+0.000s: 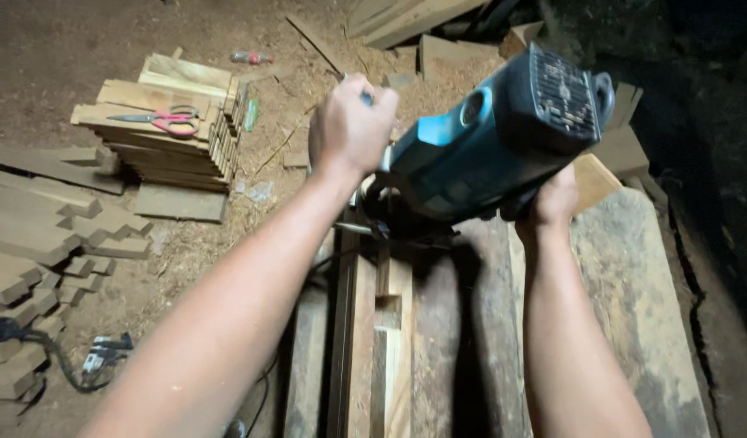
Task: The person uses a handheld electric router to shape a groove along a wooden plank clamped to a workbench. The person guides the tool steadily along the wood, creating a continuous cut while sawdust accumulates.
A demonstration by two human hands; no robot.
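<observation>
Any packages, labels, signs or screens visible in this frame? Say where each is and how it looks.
Plastic bottle: lying on the sawdust floor behind the stack of wood slats; small, clear, with a red band.
Green packet or wrapper: beside the stack's right edge; narrow, too small to tell more.
No signs or screens in view.

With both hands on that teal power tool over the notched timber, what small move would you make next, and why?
Probably ease the teal power tool straight down. The left hand grips its side handle, the right hand supports its body, and it sits directly above the notched timber.
</observation>
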